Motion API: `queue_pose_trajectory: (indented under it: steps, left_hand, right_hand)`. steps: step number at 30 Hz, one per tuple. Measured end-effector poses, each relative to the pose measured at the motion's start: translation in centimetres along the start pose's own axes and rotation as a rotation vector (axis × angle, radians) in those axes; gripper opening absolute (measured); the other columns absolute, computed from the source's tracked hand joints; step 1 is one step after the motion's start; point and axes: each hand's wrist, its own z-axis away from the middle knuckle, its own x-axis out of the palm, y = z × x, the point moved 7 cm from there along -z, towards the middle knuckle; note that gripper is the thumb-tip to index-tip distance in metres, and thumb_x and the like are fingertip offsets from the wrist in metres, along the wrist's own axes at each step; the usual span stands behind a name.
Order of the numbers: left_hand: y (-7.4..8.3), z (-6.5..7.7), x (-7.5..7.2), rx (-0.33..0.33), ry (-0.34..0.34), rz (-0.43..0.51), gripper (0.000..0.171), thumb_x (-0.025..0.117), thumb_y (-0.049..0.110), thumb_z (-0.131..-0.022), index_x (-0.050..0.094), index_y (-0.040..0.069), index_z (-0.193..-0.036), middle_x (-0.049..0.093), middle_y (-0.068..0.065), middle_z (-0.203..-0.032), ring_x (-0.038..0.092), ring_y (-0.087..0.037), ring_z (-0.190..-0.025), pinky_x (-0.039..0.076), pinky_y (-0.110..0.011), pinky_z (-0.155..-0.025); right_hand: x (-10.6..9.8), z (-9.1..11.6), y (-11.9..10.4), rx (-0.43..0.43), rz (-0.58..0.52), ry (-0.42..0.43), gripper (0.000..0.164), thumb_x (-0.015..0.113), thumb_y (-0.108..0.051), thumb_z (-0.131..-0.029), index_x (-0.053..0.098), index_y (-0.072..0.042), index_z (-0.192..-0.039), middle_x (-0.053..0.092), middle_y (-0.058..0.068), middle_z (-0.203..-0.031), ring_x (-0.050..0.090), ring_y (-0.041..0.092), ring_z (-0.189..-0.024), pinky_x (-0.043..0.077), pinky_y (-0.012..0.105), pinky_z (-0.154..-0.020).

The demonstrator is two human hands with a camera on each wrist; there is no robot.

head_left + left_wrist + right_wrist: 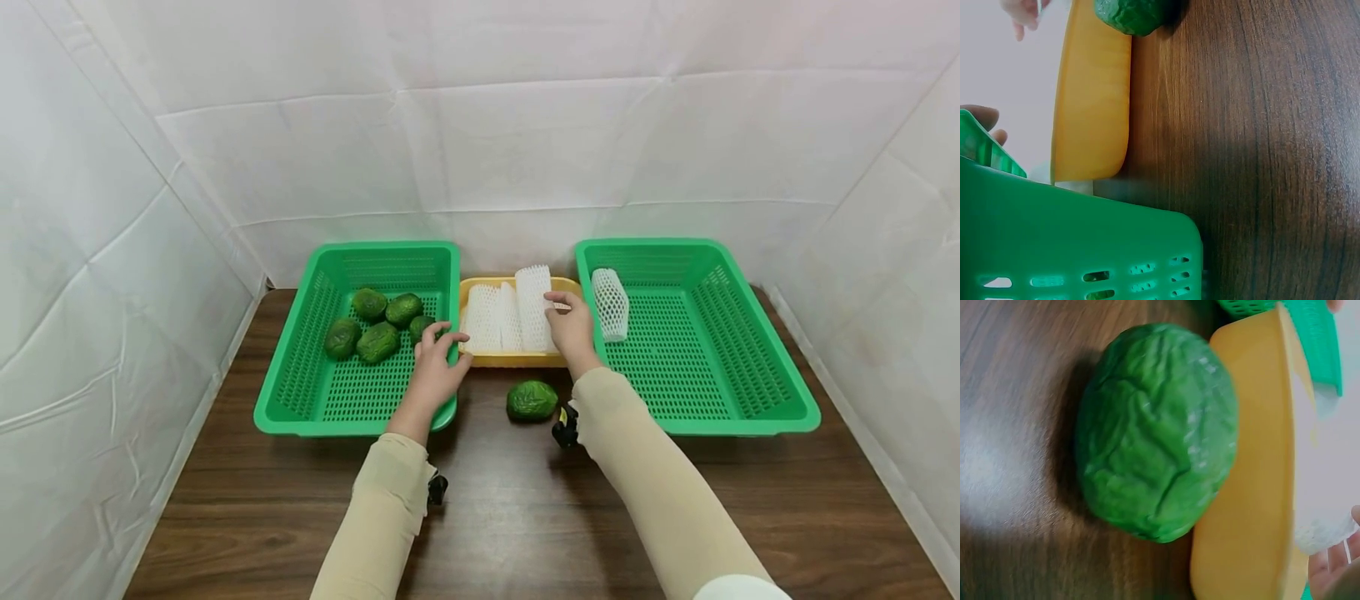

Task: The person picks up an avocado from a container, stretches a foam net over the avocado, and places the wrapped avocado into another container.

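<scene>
My right hand [573, 332] pinches the edge of a white foam net sleeve [533, 307], which stands a bit higher than the other sleeves [483, 319] in the yellow tray [517, 361]. In the right wrist view, some of its fingers [1337, 557] show beside the white foam. My left hand [437, 371] is over the right rim of the left green basket [352, 427], fingers loosely bent and holding nothing. A wrinkled green fruit, avocado-like, [532, 401] lies on the table in front of the tray; it looms large in the right wrist view.
Several similar green fruits [378, 342] lie in the left basket. The right green basket [750, 427] contains a white net-covered piece [611, 305] against its left wall. White sheeting [525, 150] walls off the back and sides of the brown wooden table [495, 517].
</scene>
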Motion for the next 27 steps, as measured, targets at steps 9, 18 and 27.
queue_pose_trajectory:
  steps: [9,18,27]
  left_hand:
    - [0.3,0.0,-0.6,0.026,0.052,0.059,0.03,0.054,0.023,-0.094,0.059,0.011,-0.121,0.033,-0.007,-0.141,0.025,-0.03,-0.126,0.035,-0.05,-0.094]
    - [1.7,0.1,-1.4,0.117,0.11,0.291,0.033,0.059,0.029,-0.092,0.061,0.01,-0.119,0.061,-0.005,-0.11,0.054,-0.02,-0.097,0.044,-0.036,-0.078]
    - [1.8,0.0,-0.4,0.119,-0.035,0.366,0.055,0.06,0.044,-0.088,0.057,0.003,-0.124,0.065,-0.011,-0.108,0.058,-0.023,-0.101,0.046,-0.038,-0.084]
  right_hand:
    - [-0.2,0.5,-1.3,0.087,-0.214,-0.108,0.05,0.057,0.001,-0.089,0.042,-0.012,-0.135,0.053,0.011,-0.114,0.051,0.021,-0.094,0.042,0.032,-0.075]
    - [1.7,3.0,-2.5,0.124,-0.405,-0.52,0.047,0.051,0.003,-0.092,0.04,-0.002,-0.137,0.05,0.006,-0.107,0.053,0.015,-0.091,0.044,0.038,-0.085]
    - [2.7,4.6,-3.1,0.126,-0.358,-0.611,0.044,0.055,-0.002,-0.091,0.044,0.003,-0.134,0.053,0.006,-0.112,0.055,0.012,-0.091,0.049,0.029,-0.077]
